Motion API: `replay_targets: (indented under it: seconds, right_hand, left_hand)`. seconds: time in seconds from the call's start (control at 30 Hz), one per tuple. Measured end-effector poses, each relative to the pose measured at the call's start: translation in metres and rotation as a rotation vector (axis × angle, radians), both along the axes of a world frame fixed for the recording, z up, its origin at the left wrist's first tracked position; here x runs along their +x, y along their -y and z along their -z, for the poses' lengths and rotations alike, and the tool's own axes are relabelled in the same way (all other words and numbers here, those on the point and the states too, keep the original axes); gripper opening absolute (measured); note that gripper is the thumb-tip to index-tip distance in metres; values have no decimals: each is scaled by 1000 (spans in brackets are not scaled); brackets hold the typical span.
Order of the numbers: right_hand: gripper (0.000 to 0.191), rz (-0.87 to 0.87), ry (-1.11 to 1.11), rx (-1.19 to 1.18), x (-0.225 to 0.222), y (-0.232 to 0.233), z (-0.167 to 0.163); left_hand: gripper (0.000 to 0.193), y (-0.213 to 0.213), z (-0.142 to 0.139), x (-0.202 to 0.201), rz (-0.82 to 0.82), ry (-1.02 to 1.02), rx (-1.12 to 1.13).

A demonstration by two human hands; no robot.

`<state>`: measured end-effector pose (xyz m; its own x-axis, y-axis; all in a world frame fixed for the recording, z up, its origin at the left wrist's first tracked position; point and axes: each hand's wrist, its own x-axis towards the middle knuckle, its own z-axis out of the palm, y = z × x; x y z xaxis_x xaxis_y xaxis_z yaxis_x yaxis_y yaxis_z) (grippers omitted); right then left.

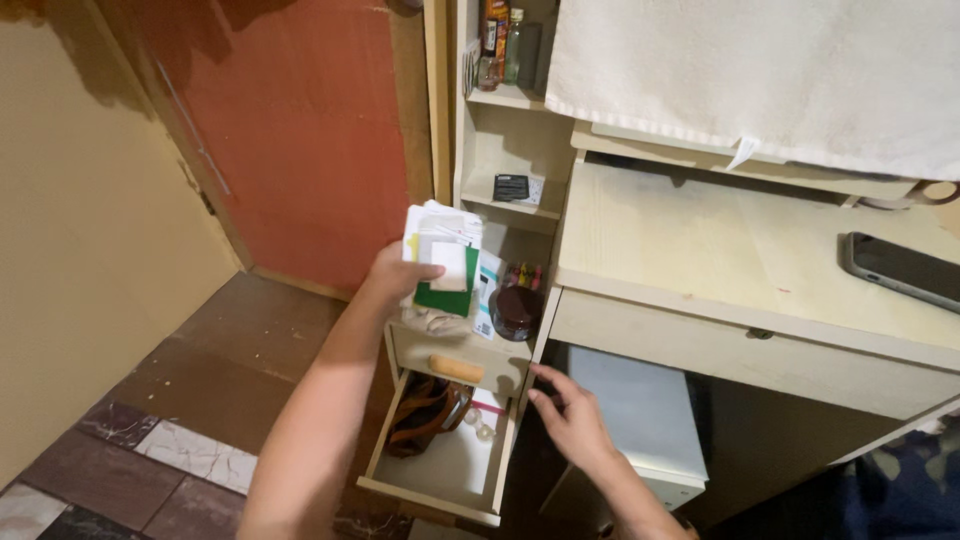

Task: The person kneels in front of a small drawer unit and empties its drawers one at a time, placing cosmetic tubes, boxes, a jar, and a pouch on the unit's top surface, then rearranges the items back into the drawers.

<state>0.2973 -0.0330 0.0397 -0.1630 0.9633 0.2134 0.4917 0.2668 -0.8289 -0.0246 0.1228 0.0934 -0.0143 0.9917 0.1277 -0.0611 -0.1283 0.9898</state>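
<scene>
Dim warm indoor light, deep shadow under the desk [720, 250], slight blur

Looks like a room in someone's home, probably a bedroom or small study corner. There's a pale wooden desk [720, 250] with a phone [900, 268] lying on it and a white towel [760, 70] draped over the upper part. Beside it, narrow shelves [508, 150] hold bottles [500, 45] and small personal bits, with an open drawer [445, 465] full of odds and ends. Reddish-brown door [300, 130], cream wall [80, 230], mixed stone floor tiles [180, 450].
</scene>
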Motion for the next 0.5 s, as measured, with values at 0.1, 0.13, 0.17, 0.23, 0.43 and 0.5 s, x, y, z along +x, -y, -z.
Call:
replay_targets:
  seconds: [0.1, 0.13, 0.17, 0.23, 0.43, 0.5]
  right_hand:
    - [39, 18, 19, -29, -1, 0, 1]
    - [38, -13, -22, 33, 0, 0, 2]
    - [37, -45, -62, 95, 1, -2, 4]
    - [36, -58, -94, 117, 3, -4, 5]
    - [36, -2, -74, -26, 3, -5, 6]
    - [35, -12, -109, -58, 3, -5, 6]
  left_hand:
    - [44, -37, 8, 11, 17, 11, -168]
    - [45, -49, 12, 14, -13, -82, -198]
    - [46, -60, 16, 17, -44, -174, -228]
    - [47, -76, 25, 21, -77, -267, -265]
    - [53, -91, 34, 33, -103, -374, -225]
    - [56, -85, 28, 34, -191, -600, -266]
